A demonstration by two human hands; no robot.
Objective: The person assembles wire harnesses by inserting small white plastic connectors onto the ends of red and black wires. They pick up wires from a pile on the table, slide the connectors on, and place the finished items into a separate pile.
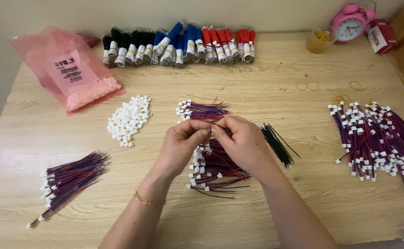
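wire in hand: thin dark wire [216,124] pinched between both your hands, above the table centre, over the middle pile
left hand [183,140]: your fingers [201,130] closed tight on the wire's left end; whether a connector sits there, cannot tell
right hand [243,140]: your fingers [216,131] pinched shut on the same wire, touching the left fingertips
middle pile [211,166]: red-and-blue wires with white plugs, right under your hands, spreading up and down from them
black wires [278,145]: loose small bunch just right of your right hand
white connectors [129,120]: loose heap, left of your hands
left bundle [70,177]: red-blue wires, near left table edge
right pile [379,140]: big heap of plugged wires, well apart on the right
back row [179,46]: taped bundles, black, blue, red
pink bag [66,69]: back left
pink clock [348,20]: back right
table [266,83]: light wood
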